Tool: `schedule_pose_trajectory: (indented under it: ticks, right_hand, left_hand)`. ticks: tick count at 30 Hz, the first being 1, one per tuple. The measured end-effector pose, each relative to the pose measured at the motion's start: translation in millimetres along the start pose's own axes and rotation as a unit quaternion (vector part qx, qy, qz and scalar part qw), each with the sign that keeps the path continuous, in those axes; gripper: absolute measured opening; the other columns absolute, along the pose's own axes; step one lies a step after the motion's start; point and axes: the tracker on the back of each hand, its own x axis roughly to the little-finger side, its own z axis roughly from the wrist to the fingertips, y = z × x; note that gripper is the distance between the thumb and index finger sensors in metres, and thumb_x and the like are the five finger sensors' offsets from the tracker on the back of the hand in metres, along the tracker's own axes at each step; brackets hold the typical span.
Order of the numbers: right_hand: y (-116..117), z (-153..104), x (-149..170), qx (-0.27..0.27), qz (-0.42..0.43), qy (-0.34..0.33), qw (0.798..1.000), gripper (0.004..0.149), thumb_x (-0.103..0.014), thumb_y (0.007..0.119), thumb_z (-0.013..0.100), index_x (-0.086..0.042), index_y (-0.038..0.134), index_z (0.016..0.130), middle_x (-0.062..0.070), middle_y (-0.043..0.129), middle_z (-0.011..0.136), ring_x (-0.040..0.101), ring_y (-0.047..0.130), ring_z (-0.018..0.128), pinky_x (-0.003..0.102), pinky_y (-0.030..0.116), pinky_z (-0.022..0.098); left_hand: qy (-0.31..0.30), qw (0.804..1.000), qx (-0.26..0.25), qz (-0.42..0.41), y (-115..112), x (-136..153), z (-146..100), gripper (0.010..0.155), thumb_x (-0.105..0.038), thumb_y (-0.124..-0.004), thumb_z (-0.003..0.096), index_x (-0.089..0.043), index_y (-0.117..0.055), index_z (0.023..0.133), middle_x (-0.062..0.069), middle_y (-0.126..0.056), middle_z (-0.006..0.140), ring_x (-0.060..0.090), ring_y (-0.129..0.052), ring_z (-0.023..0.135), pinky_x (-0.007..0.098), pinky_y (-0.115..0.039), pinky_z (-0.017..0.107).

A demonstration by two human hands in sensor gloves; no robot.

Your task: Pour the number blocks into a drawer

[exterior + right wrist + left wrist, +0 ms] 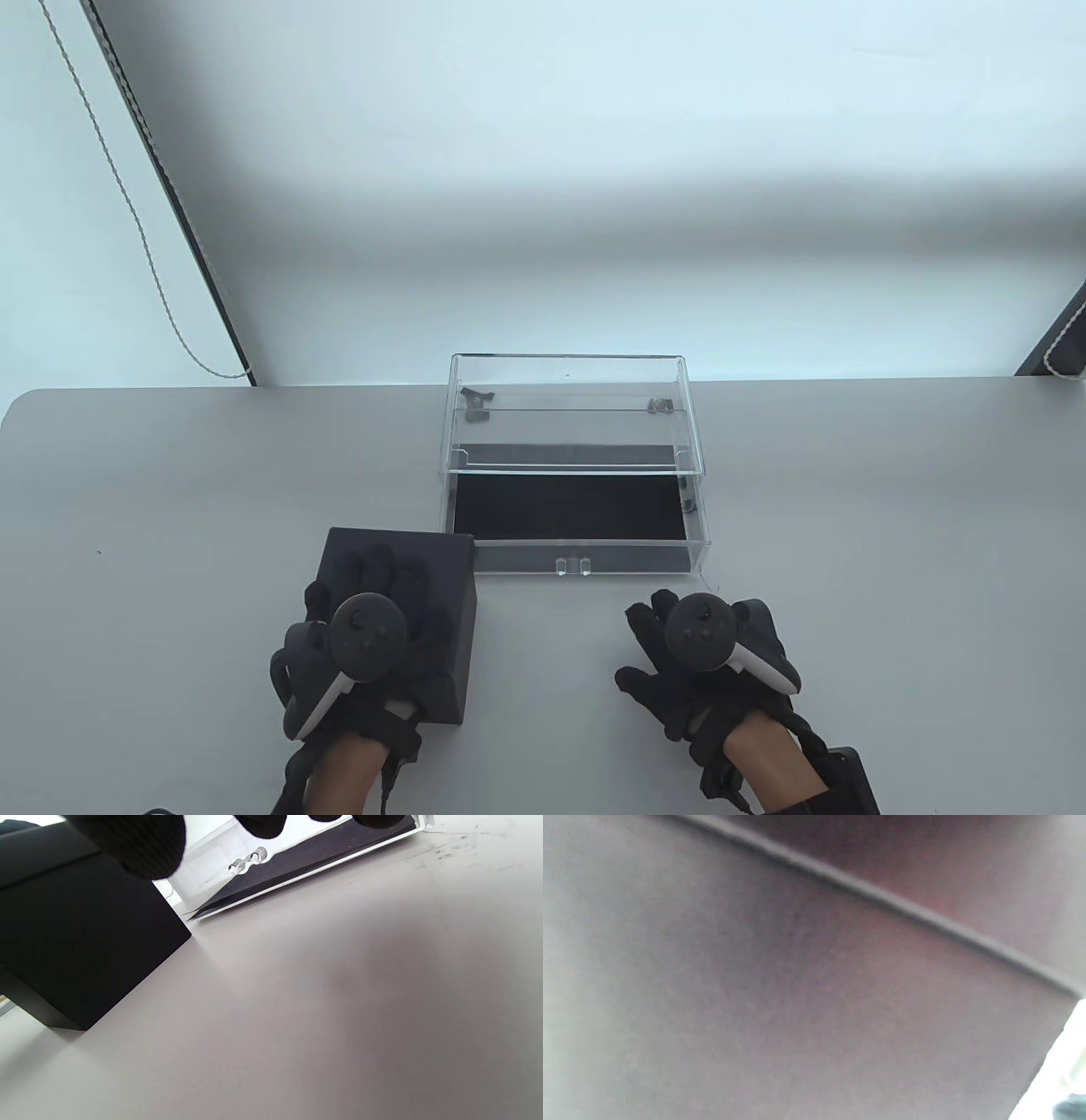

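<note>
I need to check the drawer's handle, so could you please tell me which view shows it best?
The right wrist view: the clear drawer handle sits close and sharp on the drawer front. The table view shows the handle small and faint. The left wrist view shows only a blurred dark surface, no handle.

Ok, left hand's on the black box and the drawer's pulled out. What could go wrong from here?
The left hand only rests on top of the black box, so lifting it one-handed could slip. The open drawer is shallow with low clear walls, so blocks may bounce out. The right hand isn't steadying anything.
</note>
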Motion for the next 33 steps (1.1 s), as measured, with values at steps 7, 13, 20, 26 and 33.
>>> schedule_pose_trajectory:
  ticks: [7, 13, 20, 26, 33]
  right_hand:
    - [-2, -2, 4, 0.007, 0.007, 0.004, 1.000, 0.081, -0.058, 0.072, 0.044, -0.018, 0.037, 0.105, 0.020, 0.028, 0.113, 0.052, 0.037, 0.100, 0.073, 0.021, 0.069]
    - [-7, -4, 4, 0.019, 0.032, -0.008, 0.999, 0.081, -0.057, 0.073, 0.044, -0.018, 0.035, 0.105, 0.020, 0.028, 0.113, 0.052, 0.038, 0.101, 0.073, 0.022, 0.069]
    - [-5, -3, 2, 0.015, 0.037, -0.016, 0.999, 0.077, -0.053, 0.068, 0.046, -0.018, 0.032, 0.105, 0.019, 0.029, 0.113, 0.053, 0.039, 0.101, 0.074, 0.024, 0.070]
    - [-9, -4, 3, 0.026, 0.071, -0.018, 0.997, 0.073, -0.050, 0.062, 0.047, -0.017, 0.031, 0.105, 0.019, 0.031, 0.113, 0.053, 0.042, 0.100, 0.074, 0.027, 0.070]
    - [-15, -8, 5, 0.059, 0.125, -0.009, 0.990, 0.072, -0.049, 0.060, 0.047, -0.016, 0.033, 0.104, 0.020, 0.036, 0.112, 0.053, 0.048, 0.098, 0.074, 0.032, 0.069]
  left_hand:
    - [-0.011, 1.000, 0.009, 0.001, -11, -27, -4, 0.075, -0.066, -0.055, 0.0470, -0.028, -0.042, 0.110, 0.007, -0.029, 0.125, 0.038, -0.021, 0.112, 0.067, -0.012, 0.074]
    - [-0.016, 1.000, 0.003, 0.006, -23, -59, -10, 0.075, -0.066, -0.055, 0.0469, -0.028, -0.042, 0.110, 0.007, -0.030, 0.124, 0.038, -0.022, 0.112, 0.067, -0.012, 0.073]
    - [-0.015, 1.000, 0.019, 0.005, -33, -83, -8, 0.075, -0.066, -0.054, 0.0472, -0.028, -0.039, 0.110, 0.007, -0.026, 0.124, 0.038, -0.019, 0.112, 0.067, -0.011, 0.073]
    - [-0.013, 1.000, 0.021, 0.004, -39, -99, -7, 0.075, -0.066, -0.053, 0.0475, -0.027, -0.039, 0.110, 0.007, -0.025, 0.124, 0.038, -0.018, 0.112, 0.067, -0.010, 0.073]
    - [-0.014, 0.999, 0.029, -0.013, -45, -118, -4, 0.074, -0.064, -0.056, 0.0478, -0.026, -0.040, 0.110, 0.008, -0.025, 0.124, 0.038, -0.017, 0.111, 0.067, -0.009, 0.072]
